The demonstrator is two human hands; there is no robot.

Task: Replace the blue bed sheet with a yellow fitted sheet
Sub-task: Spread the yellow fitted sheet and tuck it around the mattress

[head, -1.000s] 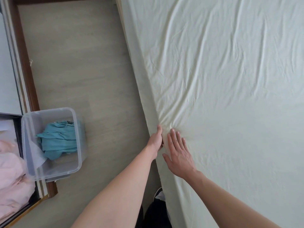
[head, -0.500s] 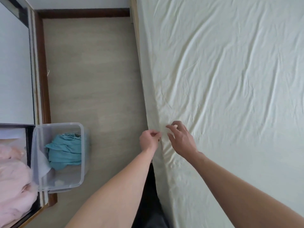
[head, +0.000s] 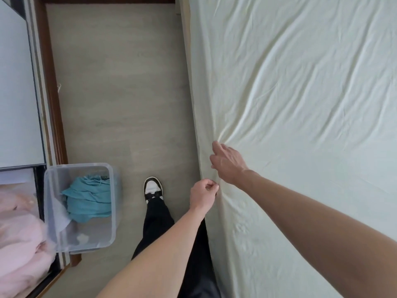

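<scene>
Yellow fitted sheet (head: pixel 300 125) covers mattress top, wrinkled. Blue bed sheet (head: pixel 88 201) already off, bundled in clear bin (head: pixel 111 203). Left hand (head: pixel 203 194) pinching sheet edge; right hand (head: pixel 227 162) gripping fold at side. Likely left: tucking, smoothing.

Pale wood-grain floor (head: pixel 120 87) runs beside the bed; a dark brown baseboard (head: pixel 50 78) edges it — soft, even daylight, white wardrobe door (head: pixel 17 93) at left.
</scene>
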